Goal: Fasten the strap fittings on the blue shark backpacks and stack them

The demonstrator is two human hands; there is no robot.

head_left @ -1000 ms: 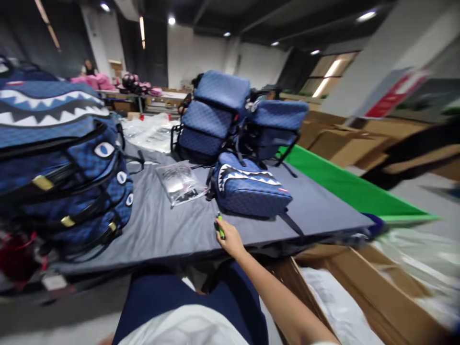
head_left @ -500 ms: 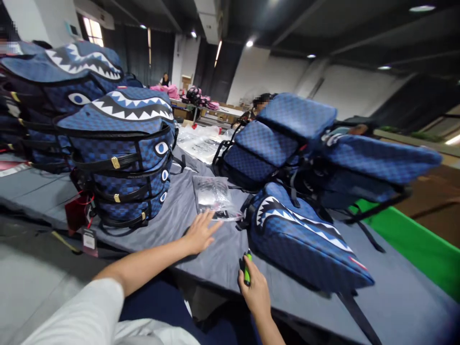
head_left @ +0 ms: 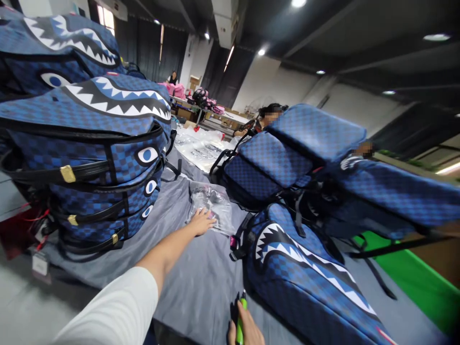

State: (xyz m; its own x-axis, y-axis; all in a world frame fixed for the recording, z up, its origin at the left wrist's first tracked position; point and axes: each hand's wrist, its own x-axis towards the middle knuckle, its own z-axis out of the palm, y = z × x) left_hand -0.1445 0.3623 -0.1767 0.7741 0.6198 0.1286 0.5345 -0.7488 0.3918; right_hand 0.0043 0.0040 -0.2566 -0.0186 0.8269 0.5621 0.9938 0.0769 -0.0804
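My left hand (head_left: 201,222) is stretched forward over the grey-covered table (head_left: 194,278), its fingers lying on a clear plastic bag (head_left: 220,203). The bag's contents are hard to make out. At the lower edge of the view, my right hand (head_left: 249,330) is closed around a slim green-and-black tool (head_left: 241,316) with a pointed dark tip. Just right of that hand, a blue checkered backpack (head_left: 291,273) with a printed shark mouth lies on the table, a strap buckle at its near-left end.
Stacked shark-face backpacks (head_left: 86,143) stand on the left, with hanging tags (head_left: 40,263). More checkered backpacks (head_left: 276,163) are piled at the right, beside a green panel (head_left: 413,273). Plastic sheets (head_left: 199,143) lie farther back. People (head_left: 268,117) are beyond the piles.
My left hand has moved forward from the bare cloth onto the plastic bag. My right hand, still with the tool, sits lower in view. The camera has shifted closer to the table.
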